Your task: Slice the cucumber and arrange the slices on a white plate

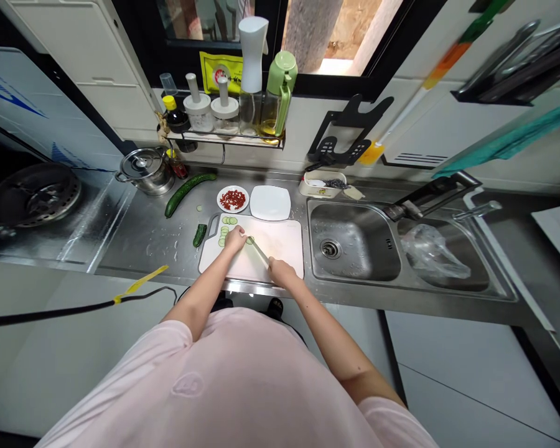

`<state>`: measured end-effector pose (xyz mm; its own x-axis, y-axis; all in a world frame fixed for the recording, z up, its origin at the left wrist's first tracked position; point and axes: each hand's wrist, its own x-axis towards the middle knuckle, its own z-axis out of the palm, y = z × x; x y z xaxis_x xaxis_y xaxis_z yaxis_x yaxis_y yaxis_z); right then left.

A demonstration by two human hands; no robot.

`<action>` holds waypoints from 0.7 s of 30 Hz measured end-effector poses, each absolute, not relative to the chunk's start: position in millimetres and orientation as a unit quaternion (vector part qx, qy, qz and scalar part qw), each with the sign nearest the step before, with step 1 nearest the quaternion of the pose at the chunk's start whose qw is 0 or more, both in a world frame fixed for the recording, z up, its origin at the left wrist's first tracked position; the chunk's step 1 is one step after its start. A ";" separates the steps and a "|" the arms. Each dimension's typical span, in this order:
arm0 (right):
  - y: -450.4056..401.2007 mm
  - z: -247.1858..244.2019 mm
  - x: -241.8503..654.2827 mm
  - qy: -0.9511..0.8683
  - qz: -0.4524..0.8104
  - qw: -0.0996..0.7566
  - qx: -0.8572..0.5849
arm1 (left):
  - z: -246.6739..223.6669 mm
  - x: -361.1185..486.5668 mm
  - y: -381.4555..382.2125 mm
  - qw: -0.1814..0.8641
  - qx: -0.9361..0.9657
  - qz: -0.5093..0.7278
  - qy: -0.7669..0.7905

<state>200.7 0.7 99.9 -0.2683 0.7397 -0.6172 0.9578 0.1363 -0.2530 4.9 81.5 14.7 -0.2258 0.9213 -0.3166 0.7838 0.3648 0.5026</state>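
On the white cutting board point(287, 239), my right hand point(282, 272) is wrapped round the handle of a knife point(261, 254), whose blade points up and to the left. A cucumber slice point(251, 240) lies at the blade's far end. My left hand point(234, 239) is closed and low over the board, just left of the blade; whatever its fingers hold is hidden. Several cucumber slices point(229, 220) lie on the board's left part, beyond and beside my left hand. A cut cucumber piece point(200, 235) rests on the counter left of the board.
A whole cucumber point(189, 190), a plate of chopped red pieces point(233, 199) and a white plate point(270, 203) lie behind the board. A steel pot point(147, 171) stands at the back left. To the right is a double sink point(354, 242) with a plastic bag point(436, 252).
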 end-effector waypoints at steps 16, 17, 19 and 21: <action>-22.7 102.5 220.1 0.734 -0.306 0.182 0.578 | 18.7 7.4 78.5 0.282 0.546 0.134 0.777; -24.3 102.8 221.5 0.732 -0.306 0.184 0.580 | 19.2 7.9 77.6 0.282 0.544 0.135 0.779; -27.3 102.6 224.9 0.729 -0.309 0.186 0.581 | 19.4 8.9 75.0 0.279 0.542 0.144 0.779; -29.8 101.5 228.7 0.728 -0.314 0.185 0.581 | 18.7 9.9 71.5 0.274 0.545 0.160 0.776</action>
<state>228.7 -29.8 101.5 -0.2567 0.7297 -0.6338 0.9616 0.1273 -0.2430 9.9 71.5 18.7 -0.2548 0.9339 -0.2510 0.7582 0.3540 0.5475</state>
